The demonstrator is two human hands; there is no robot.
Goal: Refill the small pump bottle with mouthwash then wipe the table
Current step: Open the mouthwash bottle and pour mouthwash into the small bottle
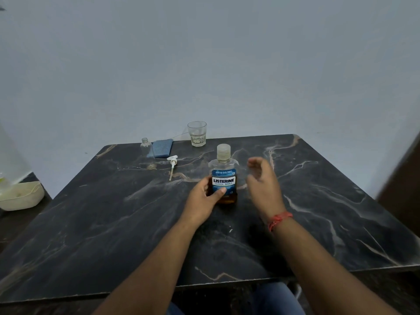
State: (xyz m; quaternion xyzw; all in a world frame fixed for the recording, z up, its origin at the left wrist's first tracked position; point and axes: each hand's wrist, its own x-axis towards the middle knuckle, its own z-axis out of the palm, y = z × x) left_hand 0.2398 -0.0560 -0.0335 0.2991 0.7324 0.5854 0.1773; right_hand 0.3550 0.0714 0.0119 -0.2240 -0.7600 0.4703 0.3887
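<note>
A mouthwash bottle (224, 172) with a blue label and a capped top stands upright in the middle of the dark marble table (113, 223); amber liquid fills only its bottom. My left hand (205, 197) grips its lower left side. My right hand (263, 180), blurred, hovers just right of the bottle with fingers apart and holds nothing. The small clear pump bottle (146, 148) stands uncapped at the far left edge. Its white pump head (172, 165) lies on the table between the two bottles. A folded blue cloth (161, 147) lies beside the small bottle.
An empty drinking glass (197, 133) stands at the table's far edge, behind the mouthwash bottle. A pale bowl (21, 196) sits on a lower surface off the table's left side. A wall rises right behind the table.
</note>
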